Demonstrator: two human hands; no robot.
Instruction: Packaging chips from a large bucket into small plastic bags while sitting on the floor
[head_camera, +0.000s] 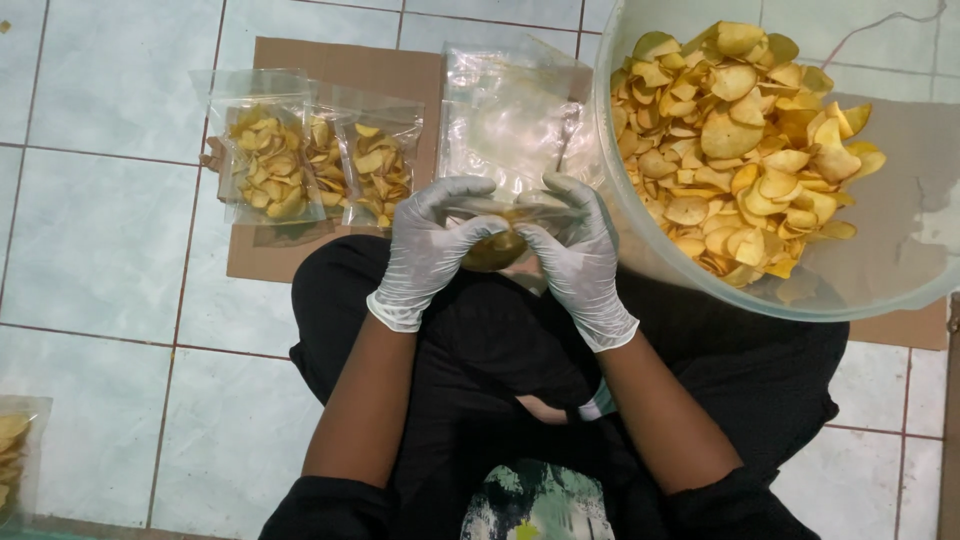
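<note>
Both my hands wear white gloves and meet over my lap. My left hand (430, 245) and my right hand (578, 255) together grip a small clear plastic bag of yellow chips (497, 248), fingers pinched along its top edge. Most of that bag is hidden behind my fingers. A large translucent bowl (650, 262) heaped with yellow chips (740, 140) stands just right of my right hand.
Three filled clear bags of chips (268, 165) lie on a brown cardboard sheet (345, 65) on the tiled floor. A stack of empty clear bags (505, 115) lies beyond my hands. Another filled bag (15, 450) shows at the lower left edge.
</note>
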